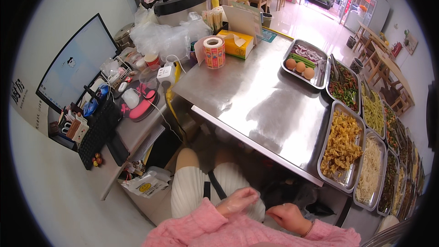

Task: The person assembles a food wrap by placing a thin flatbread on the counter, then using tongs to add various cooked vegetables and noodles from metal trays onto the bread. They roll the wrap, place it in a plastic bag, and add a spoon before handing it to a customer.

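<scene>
I am seated, and both my hands are above my lap, apart from each other. My left hand [240, 201] is over the pale skirt [192, 187], its fingers bent and pressed together. A clear film with a glossy sheen, like a thin plastic glove, seems to cover it. My right hand [291, 218] is to its right, with a bracelet at the wrist. Its fingers are curled in, and whatever is inside them is hidden. Both arms wear fuzzy pink sleeves [196, 224]. Neither hand touches the steel table [238, 100] ahead.
Steel trays of food, including one with fried yellow-brown pieces [340, 144] and one with eggs [299, 67], line the table's right side. A label roll [213, 52] and tissue box [238, 43] sit at its far left. A monitor [75, 64] and keyboard [98, 132] occupy the left desk. People sit farther back.
</scene>
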{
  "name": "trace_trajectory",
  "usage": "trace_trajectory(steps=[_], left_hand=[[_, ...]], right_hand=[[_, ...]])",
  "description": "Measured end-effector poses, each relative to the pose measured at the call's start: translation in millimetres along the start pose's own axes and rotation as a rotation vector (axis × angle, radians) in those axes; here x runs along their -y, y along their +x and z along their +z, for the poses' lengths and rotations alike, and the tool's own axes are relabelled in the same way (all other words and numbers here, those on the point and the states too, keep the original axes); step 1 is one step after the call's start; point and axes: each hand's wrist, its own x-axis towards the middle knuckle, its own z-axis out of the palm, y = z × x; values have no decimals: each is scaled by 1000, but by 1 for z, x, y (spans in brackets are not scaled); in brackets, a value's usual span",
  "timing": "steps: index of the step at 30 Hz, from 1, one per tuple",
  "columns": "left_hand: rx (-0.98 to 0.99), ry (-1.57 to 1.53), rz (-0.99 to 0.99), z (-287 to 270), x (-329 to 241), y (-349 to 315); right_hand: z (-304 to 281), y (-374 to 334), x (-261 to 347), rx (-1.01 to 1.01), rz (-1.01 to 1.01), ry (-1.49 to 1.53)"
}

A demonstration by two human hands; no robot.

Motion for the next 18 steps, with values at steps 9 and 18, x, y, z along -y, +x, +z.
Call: trace_trajectory(steps=[9, 18], left_hand=[[-96, -44, 37, 1, -18, -3], [-87, -46, 15, -2, -18, 0]], right_hand=[[-6, 4, -19, 5, 94, -203], [-2, 2, -27, -14, 126, -187]])
